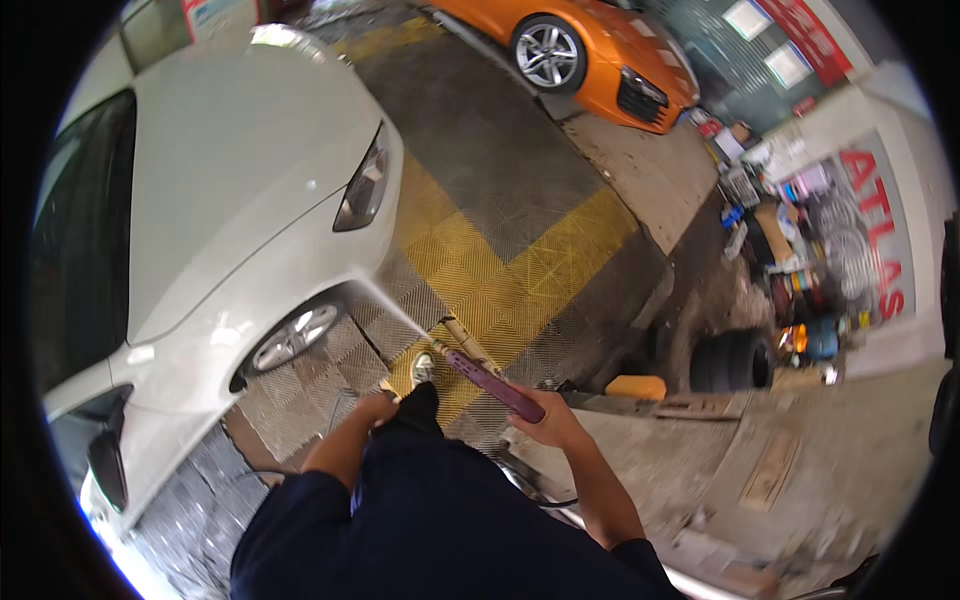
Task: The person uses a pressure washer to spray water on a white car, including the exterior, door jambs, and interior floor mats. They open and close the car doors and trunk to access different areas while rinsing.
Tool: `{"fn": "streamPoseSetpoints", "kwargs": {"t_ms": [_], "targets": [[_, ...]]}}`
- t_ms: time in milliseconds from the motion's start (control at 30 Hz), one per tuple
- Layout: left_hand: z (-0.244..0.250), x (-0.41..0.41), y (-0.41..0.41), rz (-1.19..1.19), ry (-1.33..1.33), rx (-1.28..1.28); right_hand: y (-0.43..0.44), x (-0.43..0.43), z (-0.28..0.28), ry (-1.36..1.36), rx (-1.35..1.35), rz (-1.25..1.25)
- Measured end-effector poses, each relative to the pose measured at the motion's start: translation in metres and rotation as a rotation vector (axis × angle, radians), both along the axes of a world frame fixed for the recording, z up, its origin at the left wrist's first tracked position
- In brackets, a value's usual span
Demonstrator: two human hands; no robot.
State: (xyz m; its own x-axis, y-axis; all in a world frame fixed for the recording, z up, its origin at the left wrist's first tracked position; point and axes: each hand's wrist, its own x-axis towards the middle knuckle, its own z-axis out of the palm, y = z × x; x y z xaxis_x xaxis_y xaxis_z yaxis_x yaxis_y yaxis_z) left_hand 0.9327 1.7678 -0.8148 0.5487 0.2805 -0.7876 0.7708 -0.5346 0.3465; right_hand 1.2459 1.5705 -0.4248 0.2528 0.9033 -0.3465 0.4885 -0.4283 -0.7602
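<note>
My right hand [551, 420] grips the rear of a maroon pressure-washer spray gun [491, 384]. From its nozzle a white jet of water [397, 309] strikes the front fender of a white car [247, 180], just above the wheel arch. Below the jet is the car's front wheel [298, 335] with its silver spoked rim; the headlight [365, 186] lies farther forward. My left hand [377, 410] is low beside my dark trousers, its fingers partly hidden, and I cannot tell whether it holds anything. A thin grey hose [339, 405] shows close to it.
Yellow and grey grid tiles [502, 300] cover the wet floor. An orange sports car [600, 60] stands beyond. Stacked tyres [727, 360], a yellow container [636, 387] and cluttered bottles [806, 184] line the right side. A wooden board [770, 469] lies on the concrete ledge [675, 450].
</note>
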Motion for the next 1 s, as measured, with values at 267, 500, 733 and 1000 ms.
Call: {"fn": "streamPoseSetpoints", "kwargs": {"t_ms": [267, 500, 733, 1000], "targets": [[0.132, 0.163, 0.083, -0.048, 0.125, -0.091, 0.124, 0.136, 0.116, 0.033, 0.183, 0.089], [0.128, 0.270, 0.113, 0.240, 0.173, 0.007, 0.206, 0.258, 0.118, 0.106, 0.192, 0.145], [0.146, 0.392, 0.096, 0.576, 0.371, 0.067, 0.287, 0.406, 0.084, 0.392, 0.176, 0.546], [0.192, 0.530, 0.121, 0.567, 0.395, -0.013, 0.305, 0.557, 0.086, 0.462, 0.154, 0.508]]}}
